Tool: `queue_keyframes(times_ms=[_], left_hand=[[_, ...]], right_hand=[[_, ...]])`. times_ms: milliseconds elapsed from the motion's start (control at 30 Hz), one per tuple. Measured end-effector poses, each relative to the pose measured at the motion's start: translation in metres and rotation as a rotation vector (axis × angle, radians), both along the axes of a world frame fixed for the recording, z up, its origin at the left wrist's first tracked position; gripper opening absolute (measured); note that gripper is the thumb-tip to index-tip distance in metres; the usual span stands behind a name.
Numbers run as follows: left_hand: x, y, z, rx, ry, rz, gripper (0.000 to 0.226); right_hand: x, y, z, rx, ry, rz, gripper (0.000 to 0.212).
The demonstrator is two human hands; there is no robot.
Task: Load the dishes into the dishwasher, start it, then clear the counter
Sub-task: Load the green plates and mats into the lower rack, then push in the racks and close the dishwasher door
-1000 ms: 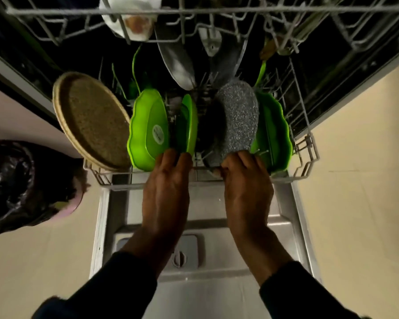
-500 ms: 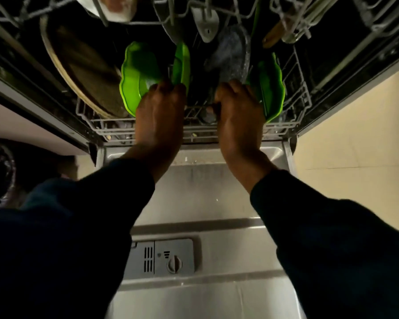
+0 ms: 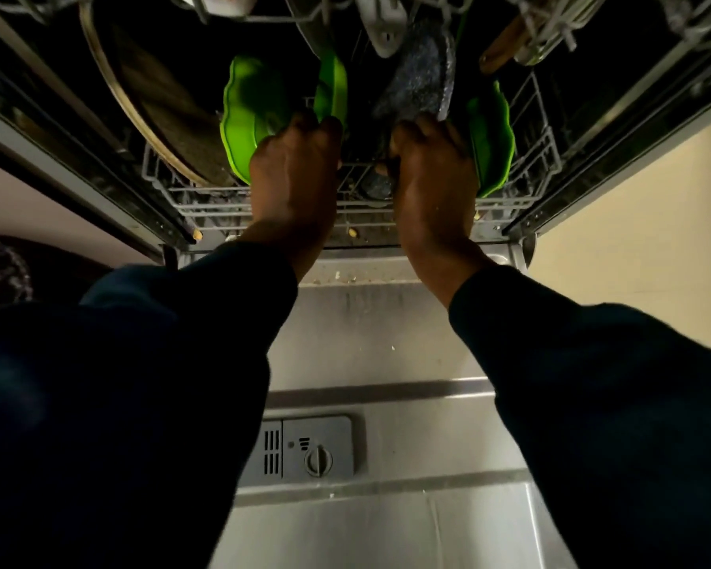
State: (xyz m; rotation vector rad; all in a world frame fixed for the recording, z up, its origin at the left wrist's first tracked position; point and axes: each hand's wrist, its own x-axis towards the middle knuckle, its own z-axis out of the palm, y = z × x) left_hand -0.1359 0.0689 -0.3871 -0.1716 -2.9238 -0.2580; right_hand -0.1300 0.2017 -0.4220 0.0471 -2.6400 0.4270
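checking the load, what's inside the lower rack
Standing in the lower rack: a round woven tray, three green dishes and a speckled grey pan. Both hands cover the rack's front middle.

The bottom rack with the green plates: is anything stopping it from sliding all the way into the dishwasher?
Nothing visible blocks it. The bottom rack is nearly inside, both hands on its front, and the upper rack sits above the plates.

Dark navy long sleeves (image 3: 120, 404)
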Motion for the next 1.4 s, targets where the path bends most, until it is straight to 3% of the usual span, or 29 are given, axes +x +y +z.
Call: queue_keyframes(times_ms=[133,267,400,567,733,867,933,1000,1167,1400], left_hand=[[0.011,-0.004,0.0,0.211,-0.019,0.005,0.026],[0.091,-0.016,-0.028,0.318,0.1,-0.003,0.063],[0.222,-0.034,-0.058,0.382,-0.13,-0.013,0.055],[0.36,-0.062,-0.08,0.391,-0.363,-0.057,0.046],[0.475,-0.071,-0.105,0.264,-0.517,-0.113,0.054],[0.541,-0.067,-0.134,0.091,-0.656,-0.291,0.093],[0.567,-0.064,-0.145,-0.011,-0.657,-0.331,0.112],[0.58,-0.066,-0.157,-0.089,-0.639,-0.358,0.123],[0.58,-0.071,-0.181,-0.199,-0.591,-0.321,0.131],[0.574,-0.072,-0.178,-0.238,-0.503,-0.365,0.106]], right_hand=[[0.011,-0.009,0.013,0.043,-0.014,-0.037,0.016],[0.12,-0.043,0.007,-0.159,-0.08,-0.082,0.043],[0.274,-0.065,-0.021,-0.197,-0.301,-0.018,0.043],[0.411,-0.049,-0.043,-0.077,-0.504,0.075,0.045],[0.504,-0.031,-0.069,-0.011,-0.683,0.244,0.058],[0.559,-0.02,-0.105,0.132,-0.784,0.379,0.094],[0.58,-0.014,-0.124,0.245,-0.833,0.401,0.119],[0.59,-0.008,-0.136,0.338,-0.823,0.389,0.127],[0.59,-0.006,-0.153,0.449,-0.759,0.274,0.115],[0.589,-0.006,-0.143,0.433,-0.734,0.321,0.101]])
